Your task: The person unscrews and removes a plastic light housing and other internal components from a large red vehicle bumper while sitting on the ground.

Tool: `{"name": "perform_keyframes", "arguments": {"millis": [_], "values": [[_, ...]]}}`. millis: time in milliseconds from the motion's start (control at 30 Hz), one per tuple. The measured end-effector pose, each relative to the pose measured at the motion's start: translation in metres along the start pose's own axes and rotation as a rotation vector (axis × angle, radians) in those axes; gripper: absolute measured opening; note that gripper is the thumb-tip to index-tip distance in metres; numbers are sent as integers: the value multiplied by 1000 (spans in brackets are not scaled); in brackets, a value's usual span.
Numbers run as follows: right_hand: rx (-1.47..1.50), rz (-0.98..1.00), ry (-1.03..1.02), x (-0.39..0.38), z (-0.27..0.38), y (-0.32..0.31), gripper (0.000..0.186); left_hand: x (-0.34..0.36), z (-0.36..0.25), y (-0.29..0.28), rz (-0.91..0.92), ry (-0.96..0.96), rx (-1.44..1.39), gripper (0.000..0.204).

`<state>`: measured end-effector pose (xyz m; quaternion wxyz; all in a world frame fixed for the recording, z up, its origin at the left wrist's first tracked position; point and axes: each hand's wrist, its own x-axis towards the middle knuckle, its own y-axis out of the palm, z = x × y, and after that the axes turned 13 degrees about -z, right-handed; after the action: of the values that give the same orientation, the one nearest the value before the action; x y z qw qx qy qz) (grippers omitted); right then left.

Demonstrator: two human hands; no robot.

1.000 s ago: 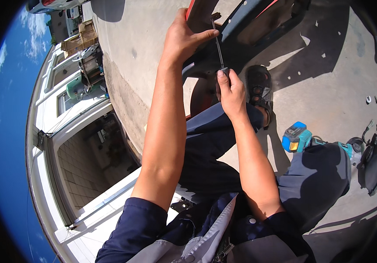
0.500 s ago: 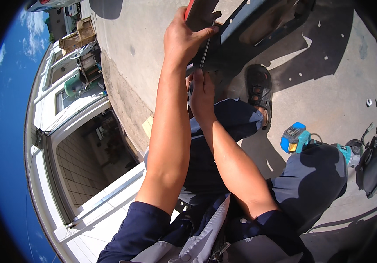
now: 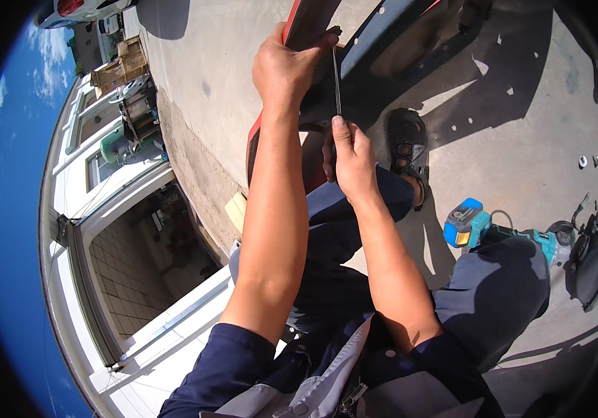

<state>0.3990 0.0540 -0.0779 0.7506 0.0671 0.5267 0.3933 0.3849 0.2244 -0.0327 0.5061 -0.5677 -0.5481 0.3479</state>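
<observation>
At the top, my left hand is closed on a dark panel with a red edge. Its thumb reaches the far end of a thin metal rod that looks like a screwdriver shaft. The near end of that rod runs into my right hand, whose fingers are wrapped round it with the thumb on top; any handle is hidden in the grip. Beside the rod's far end lies a blue-grey metal frame. More of the red-edged part shows beside my left forearm.
A teal cordless grinder with a blue-topped battery lies by my right knee. Small metal pieces and a black bag-like item lie at the far right. My sandalled foot stands close by. A white building is on the left.
My right hand has moved right and slightly down, out from beside my left forearm. More of the rod shows, and its slant has changed. My left hand has shifted slightly left.
</observation>
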Motion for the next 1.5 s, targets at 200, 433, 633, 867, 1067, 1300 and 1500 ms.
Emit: {"name": "perform_keyframes", "arguments": {"millis": [200, 433, 633, 867, 1067, 1300, 1500], "values": [[139, 10, 2, 7, -22, 24, 46, 3, 6, -1, 16, -33, -50, 53], [534, 256, 43, 17, -36, 36, 56, 2, -9, -3, -2, -77, 54, 53], [807, 459, 540, -3, 1, 18, 62, 2, -11, -7, 10, -86, 68, 57], [482, 195, 230, -7, 2, 18, 57, -1, -13, -6, -14, -70, 82, 60], [243, -230, -208, -1, -29, 83, 52, -2, -21, -9, -16, -126, 67, 59], [287, -29, 19, -8, -6, 54, 56, -3, -21, -8, -37, -100, 131, 61], [435, 265, 454, 1, 52, -16, 57, -11, -31, -7, -95, -107, 216, 60]]}}
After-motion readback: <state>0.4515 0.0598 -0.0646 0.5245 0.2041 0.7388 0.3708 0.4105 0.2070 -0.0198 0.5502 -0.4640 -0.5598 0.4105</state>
